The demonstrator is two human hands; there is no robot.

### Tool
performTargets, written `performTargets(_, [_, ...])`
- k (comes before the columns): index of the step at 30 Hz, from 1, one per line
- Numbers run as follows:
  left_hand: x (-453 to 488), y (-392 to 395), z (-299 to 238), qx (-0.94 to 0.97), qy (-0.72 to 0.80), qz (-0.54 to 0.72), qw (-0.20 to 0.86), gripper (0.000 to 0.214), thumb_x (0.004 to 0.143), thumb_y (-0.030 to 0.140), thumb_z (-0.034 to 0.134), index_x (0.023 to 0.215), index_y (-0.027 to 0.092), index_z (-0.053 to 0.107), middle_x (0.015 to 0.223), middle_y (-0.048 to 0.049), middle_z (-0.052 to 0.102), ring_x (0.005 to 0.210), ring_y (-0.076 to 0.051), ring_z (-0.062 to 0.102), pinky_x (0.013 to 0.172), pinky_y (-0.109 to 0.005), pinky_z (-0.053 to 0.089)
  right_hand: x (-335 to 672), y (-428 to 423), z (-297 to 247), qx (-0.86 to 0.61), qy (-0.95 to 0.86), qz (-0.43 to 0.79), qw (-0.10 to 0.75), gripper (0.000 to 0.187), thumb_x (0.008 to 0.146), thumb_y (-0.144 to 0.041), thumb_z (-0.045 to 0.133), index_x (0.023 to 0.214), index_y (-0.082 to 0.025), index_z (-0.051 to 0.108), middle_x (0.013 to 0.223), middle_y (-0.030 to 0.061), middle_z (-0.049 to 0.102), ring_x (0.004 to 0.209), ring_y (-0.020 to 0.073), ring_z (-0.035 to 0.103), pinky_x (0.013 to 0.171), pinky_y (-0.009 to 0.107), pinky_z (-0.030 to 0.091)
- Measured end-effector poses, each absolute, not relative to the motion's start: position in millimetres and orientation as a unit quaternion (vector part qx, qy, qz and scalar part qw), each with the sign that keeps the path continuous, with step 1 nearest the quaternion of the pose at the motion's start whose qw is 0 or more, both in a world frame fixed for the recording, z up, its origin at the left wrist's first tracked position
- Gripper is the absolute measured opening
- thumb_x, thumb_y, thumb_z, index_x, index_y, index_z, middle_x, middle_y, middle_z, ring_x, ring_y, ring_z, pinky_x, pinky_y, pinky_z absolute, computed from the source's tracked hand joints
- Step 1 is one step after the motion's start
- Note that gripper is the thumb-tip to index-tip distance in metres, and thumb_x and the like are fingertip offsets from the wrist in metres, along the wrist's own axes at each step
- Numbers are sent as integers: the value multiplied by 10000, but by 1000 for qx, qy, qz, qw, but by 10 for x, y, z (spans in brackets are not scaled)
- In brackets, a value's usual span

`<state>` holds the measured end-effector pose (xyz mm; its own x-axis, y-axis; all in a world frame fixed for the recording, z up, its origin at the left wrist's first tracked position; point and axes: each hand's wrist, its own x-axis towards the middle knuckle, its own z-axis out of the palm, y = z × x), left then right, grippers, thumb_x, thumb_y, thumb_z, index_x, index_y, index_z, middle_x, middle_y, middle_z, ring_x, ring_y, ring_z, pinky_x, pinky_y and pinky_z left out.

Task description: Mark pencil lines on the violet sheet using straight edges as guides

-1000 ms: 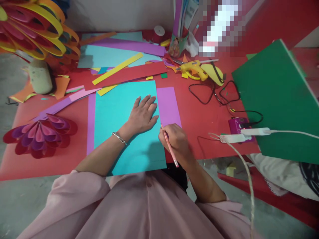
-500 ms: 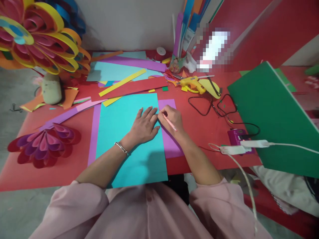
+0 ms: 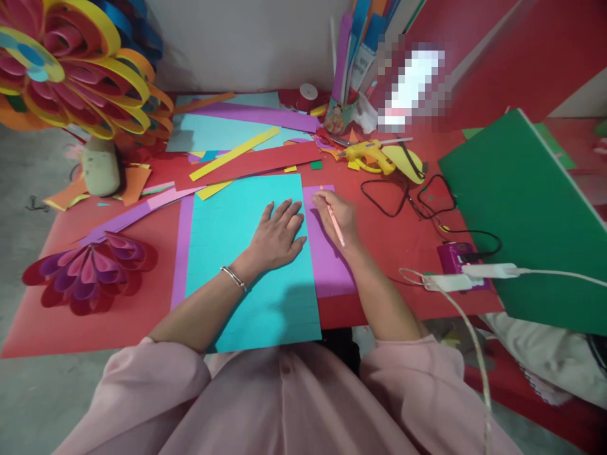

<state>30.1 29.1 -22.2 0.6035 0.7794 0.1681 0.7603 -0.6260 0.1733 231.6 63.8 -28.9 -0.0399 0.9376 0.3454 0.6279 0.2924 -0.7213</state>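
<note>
My left hand (image 3: pixel 279 237) lies flat with its fingers spread on a turquoise sheet of paper (image 3: pixel 237 303). Beneath that sheet is a wider purple sheet (image 3: pixel 327 272), which shows along both sides. My right hand (image 3: pixel 337 218) is closed around a pink pencil (image 3: pixel 336 226), over the purple strip to the right of the turquoise edge. The pencil's tip points away from me; whether it touches the paper I cannot tell. A silver bangle (image 3: pixel 233 278) is on my left wrist.
Left of the sheets sits a purple and pink paper-loop piece (image 3: pixel 90 272). Behind lie paper strips (image 3: pixel 256 167) and a yellow glue gun (image 3: pixel 367 155). At the right are a purple power strip (image 3: pixel 458 262) with white plugs, black cord and a green board (image 3: pixel 526 221).
My right hand has moved right with the pencil, away from the turquoise sheet's edge. The pencil now stands steeper in view. My left hand stays on the sheet.
</note>
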Motion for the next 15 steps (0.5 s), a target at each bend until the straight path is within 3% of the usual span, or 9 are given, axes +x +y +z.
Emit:
performTargets(5, [292, 291, -260, 895, 428, 119, 39, 669, 1056, 608, 466, 1582, 194, 452, 1704, -136, 405, 1613, -342, 307, 1327, -594, 161, 2402, 500, -365, -551, -790, 87, 254, 360, 1100, -423, 468, 1293, -229, 703, 1487, 127, 663, 1464, 330, 531, 1224, 565, 375])
performTargets(8, [248, 275, -271, 895, 432, 104, 30, 747, 1045, 678, 441, 1633, 219, 408, 1726, -114, 367, 1627, -354, 269, 1330, -620, 110, 2388, 502, -371, -549, -800, 77, 229, 379, 1106, -389, 452, 1369, -216, 662, 1532, 133, 626, 1492, 325, 503, 1243, 576, 350])
performTargets(15, [16, 209, -234, 896, 440, 67, 15, 755, 1066, 687, 363, 1683, 253, 331, 1752, -79, 306, 1633, -334, 259, 1334, -608, 51, 2386, 500, -330, -545, -802, 83, 231, 320, 1078, -317, 514, 1336, -210, 670, 1544, 125, 616, 1488, 325, 502, 1232, 566, 361])
